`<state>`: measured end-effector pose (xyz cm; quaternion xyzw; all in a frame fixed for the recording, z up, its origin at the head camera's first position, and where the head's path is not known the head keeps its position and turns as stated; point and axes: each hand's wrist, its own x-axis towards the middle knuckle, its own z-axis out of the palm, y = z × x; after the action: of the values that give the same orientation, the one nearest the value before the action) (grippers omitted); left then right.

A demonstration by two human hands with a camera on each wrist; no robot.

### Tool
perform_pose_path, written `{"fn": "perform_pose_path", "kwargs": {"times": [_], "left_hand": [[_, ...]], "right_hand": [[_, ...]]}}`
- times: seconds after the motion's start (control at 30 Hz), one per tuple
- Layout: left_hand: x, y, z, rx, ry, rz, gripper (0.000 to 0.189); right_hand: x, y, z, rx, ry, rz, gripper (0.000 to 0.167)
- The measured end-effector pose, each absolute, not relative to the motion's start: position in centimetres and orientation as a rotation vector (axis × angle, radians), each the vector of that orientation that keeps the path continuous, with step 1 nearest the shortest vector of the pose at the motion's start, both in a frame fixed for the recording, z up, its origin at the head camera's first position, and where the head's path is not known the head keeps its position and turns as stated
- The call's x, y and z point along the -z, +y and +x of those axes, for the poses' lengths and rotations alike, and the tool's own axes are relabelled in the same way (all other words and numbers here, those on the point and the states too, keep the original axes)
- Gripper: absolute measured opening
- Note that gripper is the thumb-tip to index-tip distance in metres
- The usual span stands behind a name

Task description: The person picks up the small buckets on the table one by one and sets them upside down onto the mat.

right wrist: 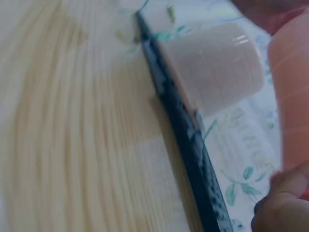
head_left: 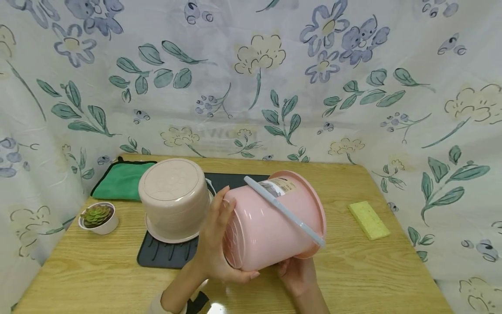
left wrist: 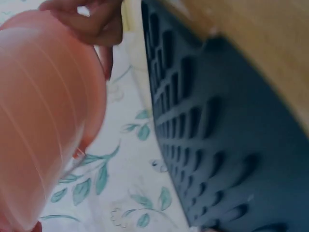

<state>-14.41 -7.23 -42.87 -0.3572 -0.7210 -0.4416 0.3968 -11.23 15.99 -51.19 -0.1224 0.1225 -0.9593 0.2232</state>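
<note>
A pink bucket (head_left: 274, 222) is held tilted on its side above the table, its mouth toward the right and its base toward the left. Its pale handle (head_left: 288, 212) lies across the outside, near a paper label. My left hand (head_left: 213, 248) grips the base end, fingers over the top edge and thumb below. At the lower rim my right hand (head_left: 298, 277) holds the bucket from underneath; part of that hand is hidden behind it. A beige bucket (head_left: 172, 200) stands upside down on a dark ridged mat (head_left: 164, 255), just left of my left hand.
A small potted succulent (head_left: 98, 216) stands at the left, with a green cloth pouch (head_left: 121, 179) behind it. A yellow sponge (head_left: 368, 220) lies on the right of the wooden table (head_left: 353, 279). Floral curtain (head_left: 251, 87) hangs behind and at both sides.
</note>
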Motion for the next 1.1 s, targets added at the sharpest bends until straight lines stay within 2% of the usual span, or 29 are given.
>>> {"fn": "perform_pose_path", "kwargs": {"times": [0.2,0.47,0.57,0.7,1.1], "left_hand": [[41.0,-7.9,-14.8,1.058,-1.869,-0.855,0.120],[40.1,-8.5,-14.8,0.938,-2.004,-0.704,0.118],[39.8,-8.5,-14.8,0.900,-2.078,-0.650,0.117],[39.5,-8.6,-14.9,0.856,-2.167,-0.610,0.120],[38.8,-8.5,-15.0,0.725,-2.314,-0.500,0.127]], "right_hand": [[50.4,17.9,-12.1,2.567,0.899,-0.277,0.045],[49.2,19.1,-13.0,2.391,1.733,-0.139,0.029],[49.0,19.4,-13.3,2.261,2.019,-0.083,0.037],[49.0,20.0,-13.6,2.148,2.224,-0.129,0.054],[49.4,21.7,-15.0,1.951,2.336,-0.461,0.068]]}}
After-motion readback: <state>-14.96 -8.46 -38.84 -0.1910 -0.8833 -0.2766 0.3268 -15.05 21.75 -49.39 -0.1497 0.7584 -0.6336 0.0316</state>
